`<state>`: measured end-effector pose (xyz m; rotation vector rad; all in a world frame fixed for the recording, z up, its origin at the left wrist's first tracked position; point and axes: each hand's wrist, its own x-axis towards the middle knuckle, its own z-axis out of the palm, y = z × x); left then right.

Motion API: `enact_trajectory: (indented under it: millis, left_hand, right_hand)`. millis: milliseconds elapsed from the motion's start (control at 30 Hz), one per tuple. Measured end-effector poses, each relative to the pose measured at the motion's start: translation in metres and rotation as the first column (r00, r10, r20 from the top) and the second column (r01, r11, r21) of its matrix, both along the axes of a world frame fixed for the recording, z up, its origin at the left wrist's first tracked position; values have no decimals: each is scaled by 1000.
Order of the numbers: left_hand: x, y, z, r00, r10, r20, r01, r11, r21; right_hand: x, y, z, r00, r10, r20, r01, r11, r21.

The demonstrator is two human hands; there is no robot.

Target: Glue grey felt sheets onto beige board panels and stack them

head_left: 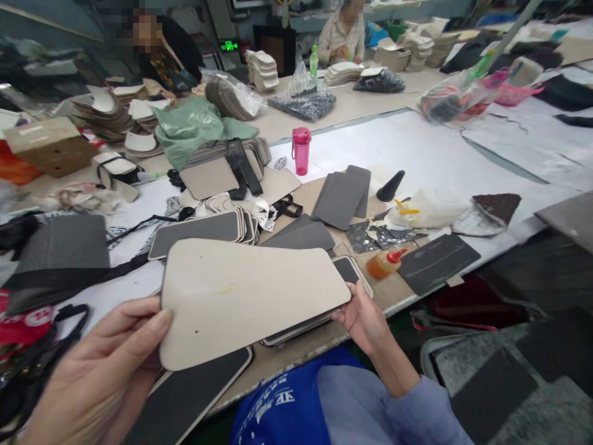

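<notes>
A flat beige panel with rounded corners is held up in front of me, wider at its left end. It has small dark holes and a faint yellow mark. My left hand pinches its left edge, thumb on top. At the narrow right end, my right hand grips the corner, with some fingers hidden beneath. Below the panel lies a dark grey piece with a beige rim. Behind it sits a stack of similar grey-faced panels, partly covered.
Dark grey sheets, an orange glue bottle with a red tip and a black cone lie on the table. A pink bottle stands farther back. Bundled panels are at left centre. Two people sit across the table.
</notes>
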<state>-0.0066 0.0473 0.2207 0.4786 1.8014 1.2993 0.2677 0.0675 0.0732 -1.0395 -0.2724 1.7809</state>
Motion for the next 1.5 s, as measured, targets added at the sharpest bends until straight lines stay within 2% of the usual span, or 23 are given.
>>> enact_trajectory:
  millis: [100, 200, 267, 300, 367, 467, 567, 633, 667, 733, 767, 833, 900, 967, 1000, 1100, 1200, 1367, 1500]
  left_hand:
    - [26, -2, -31, 983, -108, 147, 116, 992, -46]
    - [42, -7, -69, 955, -178, 237, 201, 977, -77]
    - [48, -11, -96, 960, -181, 215, 202, 976, -82]
    - [48, -13, -110, 970, -165, 178, 182, 980, -83]
    - [47, -16, -135, 989, -131, 73, 137, 986, -93]
    - [43, -20, -166, 981, -181, -75, 168, 974, -151]
    - [41, -23, -181, 944, -260, -203, 218, 954, -208]
    - [41, -25, -184, 910, -309, -277, 243, 937, -249]
    - [41, -25, -185, 894, -332, -301, 253, 928, -272]
    - [41, -26, -186, 871, -367, -327, 265, 911, -316]
    - [41, -25, -186, 864, -377, -334, 266, 905, -332]
    - [42, -25, -188, 849, -397, -349, 272, 894, -356]
    - [42, -24, -190, 832, -421, -362, 283, 883, -376]
    - [43, -23, -190, 815, -431, -387, 274, 876, -397]
    - [44, -22, -189, 809, -427, -404, 261, 877, -405]
    - [43, -23, -187, 812, -381, -442, 208, 897, -391]
    - [39, -26, -186, 844, -324, -427, 176, 920, -351]
    - [32, -33, -190, 895, -238, -378, 111, 938, -328]
    - [27, -33, -190, 908, -222, -355, 98, 937, -336]
  right_hand:
    - [24, -4, -10, 963, -15, 269, 5, 999, 39]
    - [42, -5, -24, 852, 8, 524, -34, 999, 40]
    - [53, -4, -33, 753, -2, 658, -58, 996, 69]
    - [59, -3, -38, 690, -9, 724, -77, 993, 86]
    - [69, -2, -47, 511, -15, 859, -139, 985, 101]
    - [81, -3, -55, 251, -23, 968, -220, 972, 81]
    - [85, -1, -51, 6, -147, 989, -296, 945, 142]
    - [81, 7, -41, -141, -265, 954, -403, 895, 190]
    - [76, 15, -34, -163, -299, 940, -477, 858, 190]
    - [61, 38, -19, -142, -269, 953, -629, 767, 123]
    - [50, 52, -12, -148, -226, 963, -708, 704, 56]
    - [23, 84, -2, -258, -171, 951, -833, 538, -129]
    - [-7, 115, 0, -387, -223, 895, -886, 360, -293]
    - [-34, 141, -7, -423, -294, 857, -900, 242, -362]
    - [-46, 152, -12, -423, -318, 848, -904, 203, -375]
    - [-66, 172, -32, -429, -363, 827, -901, 107, -420]
    - [-70, 180, -45, -443, -390, 807, -885, 44, -464]
    - [-64, 183, -46, -439, -403, 803, -873, -23, -488]
    - [-62, 185, -45, -430, -392, 814, -874, -46, -484]
